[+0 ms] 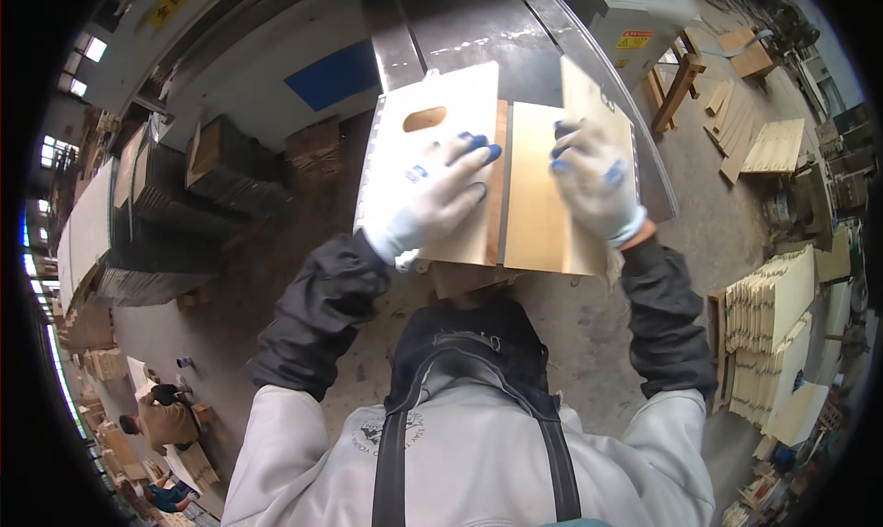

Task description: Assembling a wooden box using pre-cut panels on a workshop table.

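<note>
A pale wooden panel with an oval handle slot [464,95] lies at the left on the near end of a dark metal machine table [460,47]. My left hand [441,189], in a white glove with blue fingertips, rests on it with its fingers stretched toward the right edge. At the right, a second pale wooden panel [586,99] is tilted over a flat wooden board [538,196]. My right hand [598,176], gloved alike, has its fingers bent over that panel's left edge. The thumb is hidden. A brown wood strip [498,182] shows beside the left panel.
Dark stacks of boards [152,214] stand at the left. Piles of pale panels [768,334] are at the right, with a wooden trestle [679,90] farther off. A grey machine cabinet [635,17] stands beyond the table. Another person [167,418] is far at the lower left.
</note>
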Available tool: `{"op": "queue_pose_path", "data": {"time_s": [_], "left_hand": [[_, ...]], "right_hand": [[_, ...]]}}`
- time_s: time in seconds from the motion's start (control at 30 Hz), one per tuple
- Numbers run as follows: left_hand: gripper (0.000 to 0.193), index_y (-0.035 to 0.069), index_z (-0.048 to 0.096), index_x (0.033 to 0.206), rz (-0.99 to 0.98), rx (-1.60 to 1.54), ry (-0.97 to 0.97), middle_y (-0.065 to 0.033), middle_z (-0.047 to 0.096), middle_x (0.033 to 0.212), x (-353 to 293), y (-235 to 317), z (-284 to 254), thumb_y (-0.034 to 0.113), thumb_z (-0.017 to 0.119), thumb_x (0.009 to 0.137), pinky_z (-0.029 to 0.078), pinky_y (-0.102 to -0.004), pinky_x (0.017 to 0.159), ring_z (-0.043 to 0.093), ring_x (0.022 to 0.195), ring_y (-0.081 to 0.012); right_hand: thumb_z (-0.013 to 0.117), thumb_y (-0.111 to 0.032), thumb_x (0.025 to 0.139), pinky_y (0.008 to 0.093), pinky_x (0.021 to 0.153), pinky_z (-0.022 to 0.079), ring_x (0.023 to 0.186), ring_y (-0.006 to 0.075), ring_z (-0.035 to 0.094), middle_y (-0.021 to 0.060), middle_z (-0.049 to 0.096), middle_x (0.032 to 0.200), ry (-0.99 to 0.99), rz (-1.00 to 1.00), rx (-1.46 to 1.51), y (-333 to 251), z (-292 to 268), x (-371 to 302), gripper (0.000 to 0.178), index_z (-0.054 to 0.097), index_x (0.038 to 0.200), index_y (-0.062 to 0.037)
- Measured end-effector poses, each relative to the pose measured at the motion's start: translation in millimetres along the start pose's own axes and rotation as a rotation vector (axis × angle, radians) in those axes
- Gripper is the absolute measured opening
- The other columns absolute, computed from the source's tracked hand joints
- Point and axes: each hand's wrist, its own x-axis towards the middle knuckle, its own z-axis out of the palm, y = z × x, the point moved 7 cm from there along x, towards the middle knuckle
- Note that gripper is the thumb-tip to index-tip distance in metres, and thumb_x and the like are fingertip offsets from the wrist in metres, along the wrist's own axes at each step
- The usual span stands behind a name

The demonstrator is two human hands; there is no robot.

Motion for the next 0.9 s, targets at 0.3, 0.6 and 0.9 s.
{"op": "queue_pose_path", "data": {"time_s": [0.3, 0.6, 0.9], "left_hand": [[0.054, 0.004, 0.049, 0.153, -0.038, 0.155, -0.209, -0.0164, 0.044, 0.163, -20, -7, 86, 0.026, 0.056, 0.104, 0.024, -0.0597, 0.126, 0.036, 0.155, -0.0334], [0.079, -0.002, 0.042, 0.155, -0.121, 0.133, -0.187, -0.0202, 0.036, 0.167, -12, -5, 95, 0.048, 0.065, 0.097, 0.011, -0.0624, 0.128, 0.025, 0.159, -0.0381], [0.088, -0.006, 0.039, 0.155, -0.261, -0.068, 0.045, -0.028, 0.04, 0.162, -5, -7, 35, 0.037, 0.071, 0.084, 0.018, -0.0529, 0.129, 0.029, 0.156, -0.0432]], "right_hand": [[0.05, -0.032, 0.103, 0.0535, 0.13, 0.015, 0.156, 0.038, 0.031, 0.023, 0.04, 0.164, -0.108, 0.313, -0.307, 41, 103, -36, 0.059, 0.046, 0.151, 0.0031], [0.059, -0.043, 0.097, 0.0549, 0.129, 0.014, 0.159, 0.0354, 0.026, 0.0221, 0.039, 0.165, -0.223, 0.386, -0.366, 47, 107, -30, 0.075, 0.041, 0.156, 0.0002], [0.07, -0.01, 0.083, 0.0379, 0.114, 0.047, 0.134, 0.0309, 0.06, 0.0243, 0.059, 0.147, 0.116, 0.696, 0.265, 50, -71, -9, 0.075, 0.046, 0.153, 0.0064]]}}
